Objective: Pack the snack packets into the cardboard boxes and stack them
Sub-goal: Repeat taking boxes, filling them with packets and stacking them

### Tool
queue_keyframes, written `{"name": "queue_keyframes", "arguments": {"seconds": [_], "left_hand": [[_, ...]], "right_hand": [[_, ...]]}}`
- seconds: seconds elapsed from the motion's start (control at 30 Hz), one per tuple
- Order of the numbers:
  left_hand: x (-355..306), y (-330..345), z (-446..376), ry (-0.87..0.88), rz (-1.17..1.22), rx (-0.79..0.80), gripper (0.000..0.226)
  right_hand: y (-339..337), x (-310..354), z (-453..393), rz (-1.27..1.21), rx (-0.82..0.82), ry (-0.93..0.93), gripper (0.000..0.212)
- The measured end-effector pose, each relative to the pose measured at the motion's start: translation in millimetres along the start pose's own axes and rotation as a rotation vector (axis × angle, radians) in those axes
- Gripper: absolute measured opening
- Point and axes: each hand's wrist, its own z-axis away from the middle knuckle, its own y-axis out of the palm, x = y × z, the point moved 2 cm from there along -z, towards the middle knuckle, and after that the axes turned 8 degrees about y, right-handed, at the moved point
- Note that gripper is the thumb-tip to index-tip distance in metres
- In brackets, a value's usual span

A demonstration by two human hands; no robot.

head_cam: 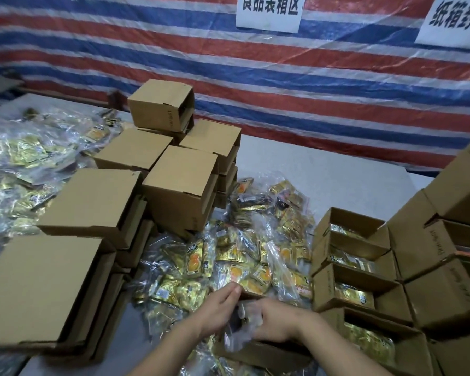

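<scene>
Both hands meet at the near middle of the counter (323,172), over a low open cardboard box (258,351) whose long axis runs left to right. The left hand (220,305) lies with its fingers (232,290) straight and pressed together, pointing far and to the right, their tips at the box's far edge. The right hand (272,318) curls its fingers around a clear plastic bag (236,335) that hangs crumpled into the box; what the bag holds is too blurred to tell.

Just beyond the hands lies a loose heap of gold snack packets (244,256), many in clear bags, pointing every way, with no common axis. A second heap of bagged packets (25,169) covers the far left of the counter.

To the right stand the filled boxes (350,261), stacked and turned on their sides, their open mouths facing left and up; gold packets show inside each one. More stacked boxes (445,226) rise to their right, one with something orange and dark in it.

To the left are stacks of closed boxes (92,202), lids flat on top, stepping from near left to far middle. The topmost far box (160,104) lies on its side, its opening facing right.

A striped tarp (310,77) with two white paper signs (269,12) hangs behind.
</scene>
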Motion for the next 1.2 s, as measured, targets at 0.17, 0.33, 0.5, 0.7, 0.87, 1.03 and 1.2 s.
{"name": "queue_keyframes", "arguments": {"seconds": [0.17,0.33,0.5,0.7,0.87,1.03,1.2], "left_hand": [[1.3,9.1,-2.4,0.049,-0.229,-0.042,0.025],[12.7,9.0,0.8,0.049,-0.186,-0.08,0.023],[14.8,6.3,-0.1,0.022,-0.133,-0.088,0.022],[17.5,16.4,-0.3,0.089,-0.258,-0.115,0.025],[22.1,19.1,-1.2,0.114,-0.202,-0.148,0.027],[22.2,13.4,-4.0,0.054,-0.102,-0.129,0.025],[19.1,15.0,0.9,0.091,-0.21,-0.121,0.028]], "right_hand": [[36.3,-3.4,-35.9,0.279,0.051,0.148,0.031],[39.7,-4.7,-31.0,-0.008,0.049,0.203,0.034],[9.7,-24.4,-4.0,0.053,-0.018,0.235,0.034],[36.7,-21.7,-17.0,0.156,0.289,0.415,0.051],[39.6,-16.4,-19.8,0.116,0.229,0.482,0.047],[23.8,-33.0,-21.0,0.05,-0.052,0.479,0.049],[52.7,-43.0,-34.2,0.114,0.111,0.524,0.051]]}}
